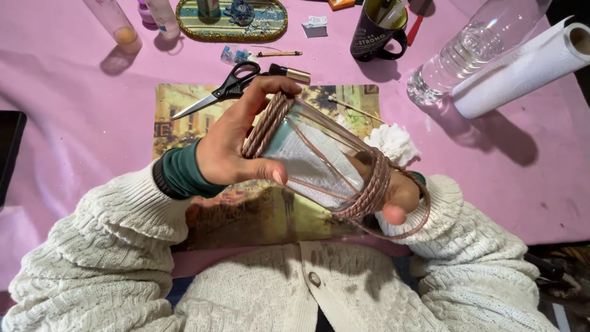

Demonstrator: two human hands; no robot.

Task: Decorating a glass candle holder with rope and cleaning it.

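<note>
1. Glass jar [313, 161], wrapped in brown cord [369, 187] and stuffed with white paper, is held tilted in the air above the picture mat [184, 101] at the near edge of the desk [74, 110].
2. Left hand [236, 144] has its grip closed around the corded rim end, thumb underneath. Right hand [393, 193] closes on the base end, with loose cord looped about it.
3. Slack strands run bare along the smooth glass; they could likely slide and unwind if either hold eases.
4. A slip would probably drop the jar onto the mat.
5. Scissors [218, 92] lie near the mat's far edge; a trailing loop might snag them, or the plastic bottle [473, 46] and dark mug [376, 31] beyond.
</note>
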